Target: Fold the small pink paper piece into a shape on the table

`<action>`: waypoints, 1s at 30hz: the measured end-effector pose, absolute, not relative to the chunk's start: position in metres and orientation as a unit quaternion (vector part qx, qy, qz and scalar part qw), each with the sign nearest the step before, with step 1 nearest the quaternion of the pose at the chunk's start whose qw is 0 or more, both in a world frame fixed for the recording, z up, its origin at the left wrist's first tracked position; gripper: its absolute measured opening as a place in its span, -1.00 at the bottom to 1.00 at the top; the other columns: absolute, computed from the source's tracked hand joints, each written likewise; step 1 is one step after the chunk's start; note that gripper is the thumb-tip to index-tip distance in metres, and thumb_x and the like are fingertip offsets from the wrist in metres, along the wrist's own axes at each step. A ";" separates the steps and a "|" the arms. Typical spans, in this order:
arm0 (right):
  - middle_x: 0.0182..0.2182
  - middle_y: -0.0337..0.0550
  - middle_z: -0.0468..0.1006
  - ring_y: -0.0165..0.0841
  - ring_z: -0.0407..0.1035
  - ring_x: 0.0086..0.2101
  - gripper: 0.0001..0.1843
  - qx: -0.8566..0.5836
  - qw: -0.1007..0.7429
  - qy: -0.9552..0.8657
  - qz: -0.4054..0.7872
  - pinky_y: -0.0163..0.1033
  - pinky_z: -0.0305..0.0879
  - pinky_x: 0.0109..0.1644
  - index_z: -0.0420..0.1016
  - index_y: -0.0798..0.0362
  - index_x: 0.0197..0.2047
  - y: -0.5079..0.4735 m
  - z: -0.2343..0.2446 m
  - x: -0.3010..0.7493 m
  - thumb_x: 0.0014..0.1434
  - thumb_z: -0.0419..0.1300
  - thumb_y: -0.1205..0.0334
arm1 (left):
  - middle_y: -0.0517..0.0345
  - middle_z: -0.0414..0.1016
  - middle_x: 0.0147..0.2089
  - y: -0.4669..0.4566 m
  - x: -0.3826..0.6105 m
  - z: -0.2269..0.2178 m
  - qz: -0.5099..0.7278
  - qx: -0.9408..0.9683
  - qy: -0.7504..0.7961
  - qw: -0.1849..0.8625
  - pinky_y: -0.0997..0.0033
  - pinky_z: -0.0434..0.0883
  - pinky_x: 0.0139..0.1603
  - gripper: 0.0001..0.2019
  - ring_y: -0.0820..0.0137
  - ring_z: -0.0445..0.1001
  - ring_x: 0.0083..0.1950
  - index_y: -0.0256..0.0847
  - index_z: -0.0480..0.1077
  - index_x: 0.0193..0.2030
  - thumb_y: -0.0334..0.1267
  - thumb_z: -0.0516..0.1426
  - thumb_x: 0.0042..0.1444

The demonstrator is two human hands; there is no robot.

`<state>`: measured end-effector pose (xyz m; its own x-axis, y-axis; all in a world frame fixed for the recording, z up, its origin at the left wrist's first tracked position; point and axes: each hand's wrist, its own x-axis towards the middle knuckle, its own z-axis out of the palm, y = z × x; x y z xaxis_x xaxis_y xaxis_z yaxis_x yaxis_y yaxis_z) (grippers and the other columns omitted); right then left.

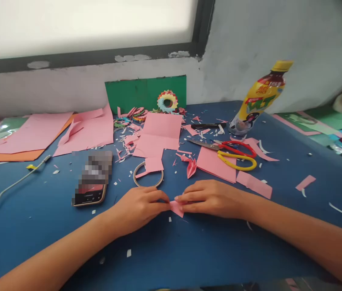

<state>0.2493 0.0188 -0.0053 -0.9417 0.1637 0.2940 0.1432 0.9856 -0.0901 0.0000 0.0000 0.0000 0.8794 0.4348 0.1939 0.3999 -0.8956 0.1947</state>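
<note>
From the head camera, we see our left hand (139, 206) and right hand (211, 198) pinching a small pink folded paper piece (177, 207) against the blue table (37, 210). One finished pink paper crane (191, 167) lies beyond them; the piece in our fingers looks only partly folded.

A blue desk (31, 210) stands against a grey plastered wall (249, 36), with a bright dark-framed window (82, 24) above it.
</note>
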 end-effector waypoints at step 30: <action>-0.08 -0.19 0.51 -0.39 0.35 -0.10 -0.60 -0.080 0.148 -0.976 0.136 -0.28 0.26 0.00 0.51 0.06 -0.12 0.023 -0.004 0.251 0.30 -0.16 0.34 | 0.09 0.46 -0.08 0.000 0.000 0.005 0.065 0.986 0.155 -0.005 0.41 0.31 -0.26 -0.73 0.43 0.38 -0.23 -0.16 0.35 -0.03 -0.35 -0.13 0.28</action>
<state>0.2515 0.0229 -0.0041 -0.9435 0.1960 0.2672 0.1153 0.9502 -0.2896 0.0003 0.0000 0.0045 0.9436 0.3049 0.1290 0.3063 -0.9519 0.0095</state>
